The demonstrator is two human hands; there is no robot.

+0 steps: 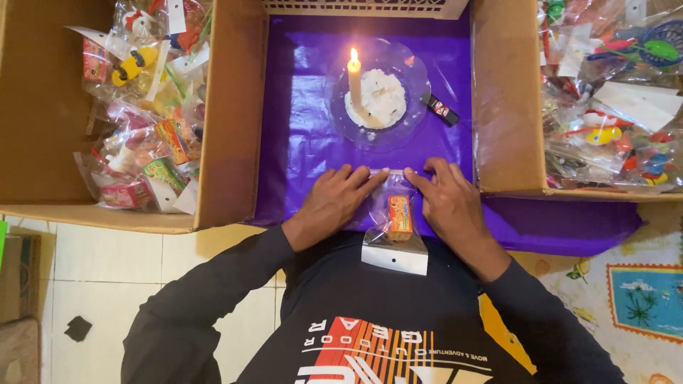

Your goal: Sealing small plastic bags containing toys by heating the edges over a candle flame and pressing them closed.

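Both hands, left hand [333, 201] and right hand [447, 203], pinch with closed fingers the open end of a clear plastic packet [395, 229] holding a small orange box, its mouth ready for sealing at the lit white candle [354, 77] just beyond the fingertips.

Lit candle [353, 75], two cardboard boxes [43, 107]

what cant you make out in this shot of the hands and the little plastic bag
Head view only:
- Top edge of the clear bag: covered by the fingertips of the left hand and right hand.
- Orange item inside it: too small to identify.
- Toy packets in the left box: a glare-blurred jumble.
- Right box: cut off by the frame edge.
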